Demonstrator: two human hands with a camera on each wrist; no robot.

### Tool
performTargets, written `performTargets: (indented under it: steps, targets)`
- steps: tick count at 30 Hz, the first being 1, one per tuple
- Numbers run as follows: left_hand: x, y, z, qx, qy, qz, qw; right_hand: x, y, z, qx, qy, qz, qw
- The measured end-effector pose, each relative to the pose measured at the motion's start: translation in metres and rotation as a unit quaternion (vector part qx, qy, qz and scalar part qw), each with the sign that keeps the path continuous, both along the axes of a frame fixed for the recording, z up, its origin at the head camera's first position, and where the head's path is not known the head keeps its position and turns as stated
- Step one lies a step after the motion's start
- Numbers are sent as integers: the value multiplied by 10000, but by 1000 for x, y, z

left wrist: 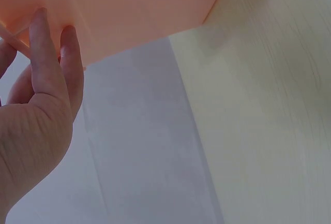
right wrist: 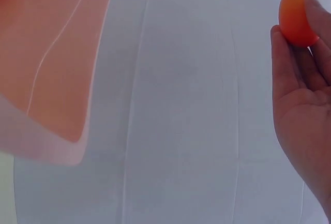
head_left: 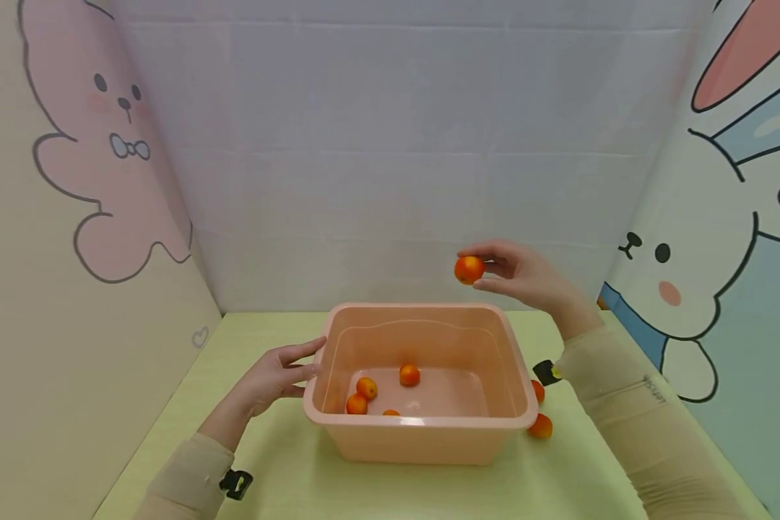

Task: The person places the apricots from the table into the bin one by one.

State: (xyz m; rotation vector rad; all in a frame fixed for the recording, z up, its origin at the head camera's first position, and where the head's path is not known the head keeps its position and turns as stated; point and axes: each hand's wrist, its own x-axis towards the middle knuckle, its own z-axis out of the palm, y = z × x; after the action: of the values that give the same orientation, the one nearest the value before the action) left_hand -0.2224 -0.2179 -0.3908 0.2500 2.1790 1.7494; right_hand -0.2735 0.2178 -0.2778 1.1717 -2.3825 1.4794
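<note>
My right hand (head_left: 516, 274) pinches a small orange (head_left: 469, 269) between thumb and fingertips, raised above the back right rim of a pink plastic basin (head_left: 429, 422). In the right wrist view, this orange (right wrist: 295, 19) shows a dark spot at its top. On the basin's left side, my left hand (head_left: 279, 375) touches the rim with extended fingers. The left wrist view has those fingers (left wrist: 44, 53) lying against the outer wall below the rim. Several oranges lie inside, including one near the middle (head_left: 409, 375) and one at the left (head_left: 367, 388).
Two more oranges, a nearer one (head_left: 541, 426) and a partly hidden one (head_left: 537, 391), lie just right of the basin on the pale green table (head_left: 266, 462). White sheeting (head_left: 377, 180) hangs behind, and cartoon-printed panels (head_left: 695, 289) stand at both sides.
</note>
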Motion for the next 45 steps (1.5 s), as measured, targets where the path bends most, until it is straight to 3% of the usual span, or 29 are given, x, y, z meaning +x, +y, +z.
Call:
performTargets:
  steps: [8, 16, 24, 30, 40, 45]
  targets:
    - [0, 2, 1, 9, 35, -79, 10000, -11, -34, -8, 80, -379, 376, 9985]
    - [0, 2, 1, -2, 26, -62, 10000, -15, -60, -28, 124, -1293, 497, 9903]
    - [1, 2, 1, -4, 0, -2, 10000, -21, -80, -48, 478, -1524, 727, 9845]
    - [1, 3, 1, 3, -5, 19, 10000, -24, -89, -59, 572, -1784, 1138, 9757]
    - [-4, -2, 0, 39, 51, -172, 9998, -25, -99, -79, 954, -2340, 968, 9627]
    - [-6, -4, -1, 143, 66, -249, 9996, -28, -106, -86, 996, -2470, 1172, 9567]
